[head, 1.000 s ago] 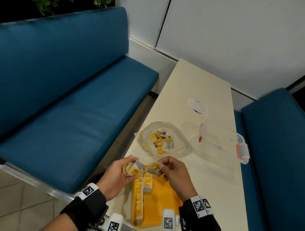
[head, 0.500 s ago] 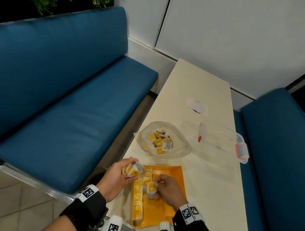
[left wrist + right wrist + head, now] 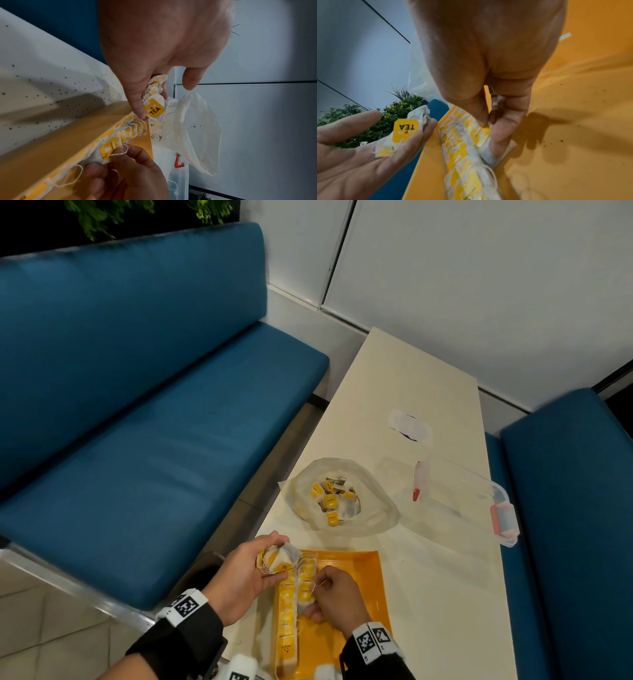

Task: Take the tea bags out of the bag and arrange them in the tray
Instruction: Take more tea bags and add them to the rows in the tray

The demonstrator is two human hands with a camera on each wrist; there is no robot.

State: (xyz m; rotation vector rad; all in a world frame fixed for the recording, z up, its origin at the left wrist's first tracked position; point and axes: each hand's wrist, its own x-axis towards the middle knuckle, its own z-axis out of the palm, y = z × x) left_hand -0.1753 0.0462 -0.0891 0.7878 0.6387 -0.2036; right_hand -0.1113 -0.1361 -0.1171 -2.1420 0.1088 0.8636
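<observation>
An orange tray point(image 3: 359, 583) lies at the table's near edge, with a row of yellow-tagged tea bags point(image 3: 287, 611) along its left side. My left hand point(image 3: 251, 570) holds a small bunch of tea bags point(image 3: 279, 558) just over the tray's far left corner; the bunch point(image 3: 155, 106) shows a yellow "TEA" tag point(image 3: 405, 130). My right hand point(image 3: 330, 601) is down in the tray, pinching one tea bag point(image 3: 481, 135) by its tag beside the row. Beyond the tray, an open clear plastic bag point(image 3: 346, 498) holds several more tea bags point(image 3: 332, 503).
A clear lidded plastic box point(image 3: 469, 501) with red clips sits right of the bag. A small white wrapper point(image 3: 409, 426) lies farther up the table point(image 3: 411, 371). Blue benches point(image 3: 154, 405) flank the table on both sides.
My right hand came down from beside the left hand into the tray with one tea bag and set it against the second row. The left hand stayed put with its bunch.
</observation>
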